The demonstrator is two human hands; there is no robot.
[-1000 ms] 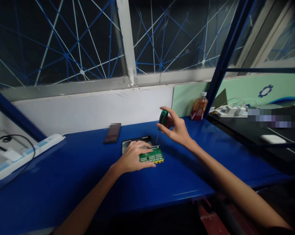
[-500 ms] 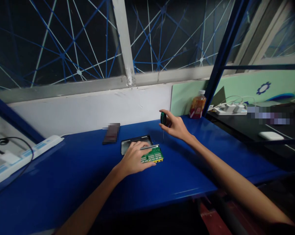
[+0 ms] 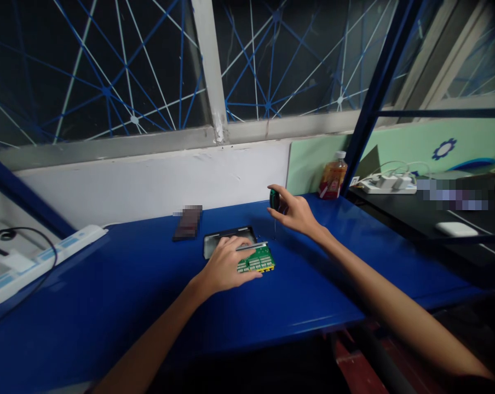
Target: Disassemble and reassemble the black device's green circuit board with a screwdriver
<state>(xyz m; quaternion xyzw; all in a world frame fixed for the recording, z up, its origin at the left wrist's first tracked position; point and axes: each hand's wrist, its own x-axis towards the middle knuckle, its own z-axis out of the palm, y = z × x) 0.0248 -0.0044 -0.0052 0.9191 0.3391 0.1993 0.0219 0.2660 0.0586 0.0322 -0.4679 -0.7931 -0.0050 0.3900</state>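
In the head view, my left hand (image 3: 226, 265) grips a green circuit board (image 3: 259, 259) at its left part. The thumb lies along the board's near, yellow edge, and the fingers reach over its far edge, where a grey metal strip (image 3: 259, 245) runs. Behind that hand lies a dark-rimmed shallow case (image 3: 211, 241), partly hidden by the fingers. Between thumb and fingers, my right hand (image 3: 294, 212) holds a screwdriver (image 3: 274, 201) with a black and green handle. Its thin shaft points down beside the board's far right corner, close to tiny dark bits on the table.
A dark flat phone-like object (image 3: 189, 223) lies behind the case on the blue table (image 3: 128, 295). White power strips (image 3: 79, 242) stand at the left and on the black table at right. A bottle (image 3: 333, 176) stands against the back wall.
Both hands stay almost where they were, the left on the board and the right on the screwdriver. The whole view has shifted very slightly.
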